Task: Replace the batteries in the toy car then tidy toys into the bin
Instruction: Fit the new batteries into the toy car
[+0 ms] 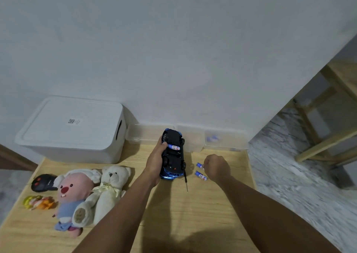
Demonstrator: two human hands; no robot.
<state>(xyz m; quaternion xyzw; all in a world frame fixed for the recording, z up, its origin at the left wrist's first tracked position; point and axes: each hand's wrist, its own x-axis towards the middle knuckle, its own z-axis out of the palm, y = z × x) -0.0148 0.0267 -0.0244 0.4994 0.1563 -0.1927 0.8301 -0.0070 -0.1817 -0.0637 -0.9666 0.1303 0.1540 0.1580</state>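
Toy car belly-up in my left hand, a battery pinched in my right.

My left hand [155,161] grips the blue toy car [173,155] upside down over the wooden surface [193,210], thumb on a battery [173,147] lying in its open compartment. My right hand [217,167] is curled, pinching one loose battery [200,165]; another battery [201,175] lies just beside it. A screwdriver [186,181] rests by the car. Left sit a white teddy [111,190], a pink plush [74,196], a black remote [43,182] and the lidded white bin [73,129].
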